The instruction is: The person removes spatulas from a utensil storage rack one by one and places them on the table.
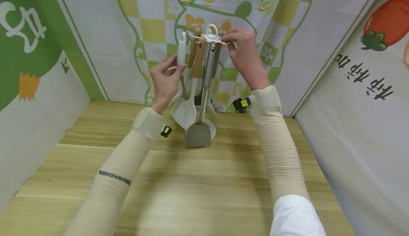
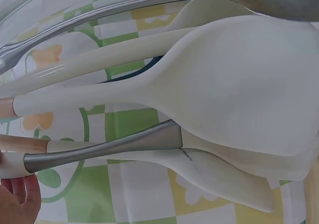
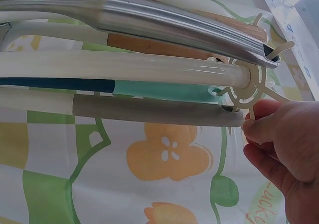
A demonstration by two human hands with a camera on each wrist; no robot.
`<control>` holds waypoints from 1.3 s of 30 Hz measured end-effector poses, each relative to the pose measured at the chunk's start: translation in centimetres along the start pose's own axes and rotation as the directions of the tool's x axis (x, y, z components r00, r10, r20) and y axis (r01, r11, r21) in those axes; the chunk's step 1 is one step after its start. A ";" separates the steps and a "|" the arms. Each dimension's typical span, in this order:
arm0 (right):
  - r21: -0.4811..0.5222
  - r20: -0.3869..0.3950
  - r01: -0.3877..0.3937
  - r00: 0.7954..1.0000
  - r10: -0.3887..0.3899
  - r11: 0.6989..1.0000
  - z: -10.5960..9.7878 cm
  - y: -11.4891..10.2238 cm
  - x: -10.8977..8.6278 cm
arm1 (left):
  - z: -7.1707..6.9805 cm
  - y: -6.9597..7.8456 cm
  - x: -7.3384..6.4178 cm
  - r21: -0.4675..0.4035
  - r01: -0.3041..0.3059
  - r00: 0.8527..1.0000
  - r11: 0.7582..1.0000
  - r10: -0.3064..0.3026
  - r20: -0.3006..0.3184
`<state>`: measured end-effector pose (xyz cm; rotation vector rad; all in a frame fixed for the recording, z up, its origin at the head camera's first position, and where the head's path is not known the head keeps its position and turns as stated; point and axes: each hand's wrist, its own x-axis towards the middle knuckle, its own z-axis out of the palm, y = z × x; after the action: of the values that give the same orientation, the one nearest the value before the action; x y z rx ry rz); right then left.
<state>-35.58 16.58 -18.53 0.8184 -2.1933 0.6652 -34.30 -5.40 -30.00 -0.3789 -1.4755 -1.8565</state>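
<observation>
A white utensil rack (image 1: 211, 37) with a ring on top and hooks around it stands at the back of the table, hung with several cooking utensils. My right hand (image 1: 246, 53) pinches the rack's edge at a hook, close to a grey handle (image 3: 149, 110). At the rack's left side my left hand (image 1: 164, 78) holds a white-handled spatula (image 1: 181, 49) upright; its metal neck (image 2: 104, 147) leads down to a pale head. Whether its handle touches a hook cannot be told. Nearby hang a wooden-handled white turner (image 1: 186, 113) and a steel turner (image 1: 198, 135).
The rack's round white base (image 1: 211, 129) is partly hidden by the utensils. A teal handle (image 3: 167, 90) hangs behind the white pole (image 3: 124, 67). Printed cloth walls (image 1: 153, 23) rise behind and beside the wooden table (image 1: 204, 193).
</observation>
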 end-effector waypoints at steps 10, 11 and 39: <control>-0.006 0.001 -0.006 1.000 0.006 1.000 0.2 0.0 0.0 | -0.5 0.1 0.1 -0.020 0.016 1.000 1.000 -0.016 -0.027; -0.007 0.000 -0.004 1.000 0.004 1.000 0.2 0.0 0.0 | -0.6 0.1 0.1 -0.023 0.019 0.999 1.000 -0.020 -0.032; -0.016 0.008 -0.038 0.999 0.038 0.999 0.2 -0.1 0.0 | -2.9 -0.4 0.1 0.025 0.014 0.991 1.000 -0.010 -0.131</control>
<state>-35.59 16.33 -18.65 0.7744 -2.2235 0.6629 -34.01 -8.08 -31.09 -0.2318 -1.4140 -1.8342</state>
